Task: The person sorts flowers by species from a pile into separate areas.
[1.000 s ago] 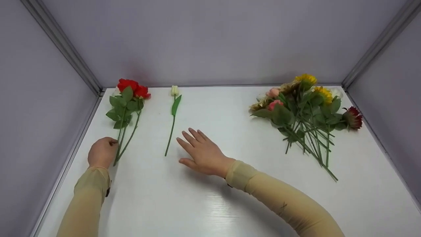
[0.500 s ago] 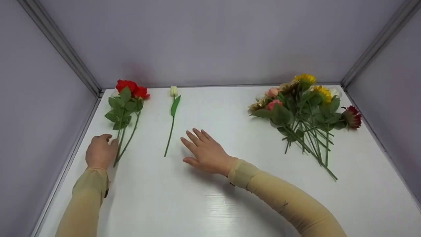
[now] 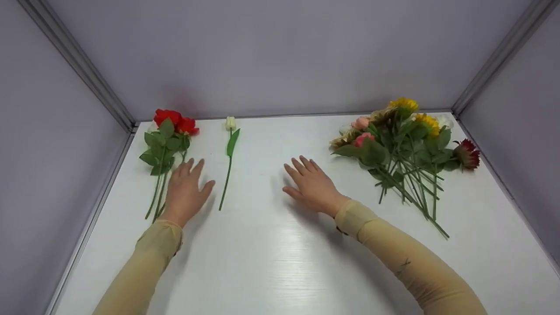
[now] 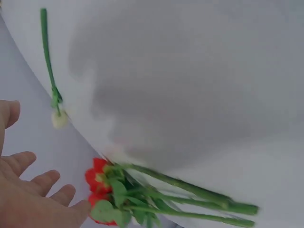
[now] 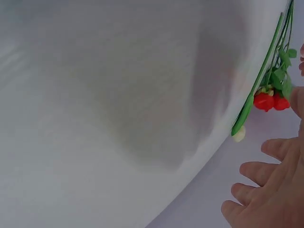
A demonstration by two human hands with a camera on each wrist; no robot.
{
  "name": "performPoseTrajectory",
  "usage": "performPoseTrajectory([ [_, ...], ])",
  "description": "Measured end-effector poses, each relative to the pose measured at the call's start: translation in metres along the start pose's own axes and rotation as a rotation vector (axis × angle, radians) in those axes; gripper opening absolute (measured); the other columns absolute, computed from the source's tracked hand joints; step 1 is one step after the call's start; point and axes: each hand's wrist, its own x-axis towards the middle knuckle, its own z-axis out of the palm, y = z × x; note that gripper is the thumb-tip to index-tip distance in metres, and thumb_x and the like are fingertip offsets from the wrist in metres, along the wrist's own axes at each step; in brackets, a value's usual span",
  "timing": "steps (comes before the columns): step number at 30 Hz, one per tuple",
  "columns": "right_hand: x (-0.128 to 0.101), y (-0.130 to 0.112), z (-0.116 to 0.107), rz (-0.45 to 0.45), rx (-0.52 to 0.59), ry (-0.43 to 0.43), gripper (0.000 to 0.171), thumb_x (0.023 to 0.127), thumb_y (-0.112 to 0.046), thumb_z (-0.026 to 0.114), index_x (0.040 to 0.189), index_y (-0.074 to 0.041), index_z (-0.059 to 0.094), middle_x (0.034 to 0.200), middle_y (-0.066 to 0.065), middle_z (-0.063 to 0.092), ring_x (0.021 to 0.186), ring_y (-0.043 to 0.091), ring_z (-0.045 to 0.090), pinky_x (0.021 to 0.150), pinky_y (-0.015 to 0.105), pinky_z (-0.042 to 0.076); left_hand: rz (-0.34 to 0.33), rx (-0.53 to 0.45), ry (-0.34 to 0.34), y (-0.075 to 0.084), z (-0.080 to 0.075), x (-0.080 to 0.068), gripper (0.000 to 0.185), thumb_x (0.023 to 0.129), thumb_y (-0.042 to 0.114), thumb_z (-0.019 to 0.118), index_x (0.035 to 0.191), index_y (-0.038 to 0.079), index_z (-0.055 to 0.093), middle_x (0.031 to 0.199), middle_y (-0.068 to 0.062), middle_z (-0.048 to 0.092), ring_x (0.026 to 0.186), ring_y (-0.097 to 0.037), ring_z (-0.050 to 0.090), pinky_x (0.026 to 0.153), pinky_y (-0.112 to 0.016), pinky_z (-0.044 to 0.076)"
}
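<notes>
My left hand (image 3: 187,192), fingers spread, hovers over the table between the red roses (image 3: 168,120) and the white tulip (image 3: 229,153). It overlaps part of the rose stems in the head view and holds nothing. In the left wrist view the roses (image 4: 102,190) lie beyond the fingertips, stems side by side. The tulip (image 4: 58,116) lies apart from them, a single stem with one green leaf. My right hand (image 3: 316,188) is held over the middle of the table, fingers extended and nothing in it. It is between the tulip and a mixed pile of flowers (image 3: 393,135).
The pile at the right has yellow, pink, beige and white blooms, with crossing stems pointing toward me. A dark red flower (image 3: 468,155) sits at its right side. Grey-white panels (image 3: 280,57) enclose the white table (image 3: 245,262) at the back and both sides.
The left hand has left the rose stems, opened out and moved right. The right hand has moved right and slightly away from me. The rose stems have spread a little; the tulip lies still.
</notes>
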Motion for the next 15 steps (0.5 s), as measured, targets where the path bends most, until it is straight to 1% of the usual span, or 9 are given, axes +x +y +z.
performPoseTrajectory([
  [2,-0.005,0.015,-0.005,0.038,0.027,0.046,0.067,0.108,-0.051,0.043,0.159,-0.008,0.037,0.163,0.018,0.033,0.153,0.036,0.023,0.124,0.048,0.015,0.066,0.018,-0.034,0.020,0.008,0.001,0.070,0.103,0.038,0.062,0.159,0.005,0.036,0.163,-0.024,0.029,0.151,-0.045,0.019,0.122,-0.059,0.013],
  [5,-0.013,0.041,-0.013,0.101,0.082,0.148,0.059,0.108,-0.044,0.050,0.152,-0.005,0.049,0.154,0.018,0.047,0.145,0.038,0.037,0.120,0.050,0.028,0.167,0.045,-0.084,0.051,0.019,-0.001,0.071,0.102,0.042,0.062,0.160,0.010,0.035,0.165,-0.020,0.027,0.153,-0.040,0.018,0.124,-0.056,0.009],
  [8,-0.022,0.070,-0.021,0.163,0.131,0.268,0.043,0.106,-0.030,0.057,0.138,-0.003,0.062,0.137,0.019,0.061,0.130,0.040,0.051,0.109,0.053,0.041,0.261,0.092,-0.131,0.081,0.030,-0.004,0.071,0.103,0.046,0.060,0.161,0.014,0.034,0.166,-0.015,0.026,0.154,-0.035,0.017,0.125,-0.052,0.007],
  [11,-0.032,0.100,-0.030,0.245,0.178,0.360,0.028,0.102,-0.014,0.059,0.124,-0.001,0.071,0.122,0.020,0.068,0.116,0.042,0.057,0.099,0.056,0.045,0.365,0.130,-0.162,0.111,0.039,-0.009,0.072,0.103,0.049,0.058,0.162,0.017,0.033,0.167,-0.012,0.026,0.154,-0.033,0.018,0.125,-0.049,0.007],
  [13,-0.041,0.119,-0.036,0.317,0.218,0.391,0.027,0.099,-0.007,0.057,0.118,0.001,0.073,0.116,0.021,0.069,0.107,0.043,0.060,0.093,0.057,0.048,0.440,0.141,-0.177,0.130,0.046,-0.012,0.072,0.103,0.050,0.058,0.162,0.018,0.033,0.167,-0.012,0.025,0.154,-0.032,0.018,0.125,-0.049,0.007],
  [15,-0.051,0.136,-0.042,0.401,0.276,0.391,0.028,0.099,-0.006,0.053,0.118,0.002,0.072,0.114,0.023,0.069,0.102,0.043,0.061,0.088,0.058,0.049,0.515,0.149,-0.191,0.148,0.052,-0.016,0.072,0.103,0.051,0.057,0.162,0.019,0.032,0.167,-0.012,0.025,0.155,-0.032,0.017,0.125,-0.048,0.007],
])
